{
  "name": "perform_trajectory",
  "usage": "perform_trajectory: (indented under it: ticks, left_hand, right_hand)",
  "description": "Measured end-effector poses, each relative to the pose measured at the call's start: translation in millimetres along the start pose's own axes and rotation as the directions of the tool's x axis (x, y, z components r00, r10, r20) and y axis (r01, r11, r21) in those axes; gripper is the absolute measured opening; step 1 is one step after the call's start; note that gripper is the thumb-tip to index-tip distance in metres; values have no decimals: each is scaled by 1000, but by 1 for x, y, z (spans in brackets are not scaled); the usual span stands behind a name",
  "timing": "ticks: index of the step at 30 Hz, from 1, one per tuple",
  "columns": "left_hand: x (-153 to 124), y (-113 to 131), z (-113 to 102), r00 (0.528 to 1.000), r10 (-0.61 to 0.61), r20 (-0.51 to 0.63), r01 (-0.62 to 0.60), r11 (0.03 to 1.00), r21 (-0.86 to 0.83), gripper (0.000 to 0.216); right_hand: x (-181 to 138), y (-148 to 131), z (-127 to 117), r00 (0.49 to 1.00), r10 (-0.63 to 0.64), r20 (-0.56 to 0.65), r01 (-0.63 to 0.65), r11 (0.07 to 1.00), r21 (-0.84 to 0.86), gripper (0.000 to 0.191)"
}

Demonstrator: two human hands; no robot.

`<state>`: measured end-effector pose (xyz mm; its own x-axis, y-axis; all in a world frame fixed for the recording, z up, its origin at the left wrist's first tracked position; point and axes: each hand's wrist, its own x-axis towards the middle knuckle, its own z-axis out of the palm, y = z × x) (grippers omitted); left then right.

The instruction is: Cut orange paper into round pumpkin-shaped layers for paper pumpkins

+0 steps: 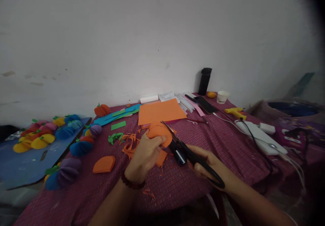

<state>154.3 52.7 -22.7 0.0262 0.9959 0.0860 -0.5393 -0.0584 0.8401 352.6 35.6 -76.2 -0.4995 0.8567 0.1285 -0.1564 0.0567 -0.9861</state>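
Note:
My left hand (149,151) pinches a rounded piece of orange paper (158,131) between thumb and fingers. In my right hand (203,160) are black-handled scissors (194,156), their blades at the right edge of that paper. Below the blades lies a dark stapler-like object (177,151), partly covered. Orange paper scraps (129,144) and green scraps (114,138) are strewn left of my left hand. Farther left sits a stack of folded orange paper pieces (104,164).
Orange sheets (161,111) lie at the back, beside blue paper strips (114,116). Colourful paper ornaments (68,172) cover the left side and a blue board (22,168). Toward the right are a phone (205,104), black bottle (204,81), paper cup (222,97), yellow glue gun (236,112) and cables.

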Motion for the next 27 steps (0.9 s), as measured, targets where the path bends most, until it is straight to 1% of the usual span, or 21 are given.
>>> perform_trajectory:
  ticks: [7,11,15,17,22,27]
  left_hand:
    - [1,2,2,998,-24,50,22,999,28,14]
    - [1,2,2,998,-33,52,33,999,12,13]
    - [2,2,1,996,-67,52,66,998,17,12]
    - [2,1,0,997,-71,42,70,997,29,13]
    - [-2,-5,1,993,-106,60,101,992,82,12]
    - [-4,-12,1,991,-110,75,105,992,74,12]
  right_hand:
    - [-6,-5,-8,997,35,73,-33,999,-32,63]
    - [-9,-5,-8,996,44,79,-43,999,-22,66]
    - [-9,-4,-7,990,65,129,-70,997,28,71]
    - [-9,-5,-7,988,69,140,-73,997,27,72]
    - [-7,-6,-8,990,45,135,-43,999,-17,73]
    - [-6,0,-9,990,7,138,-7,1000,-2,70]
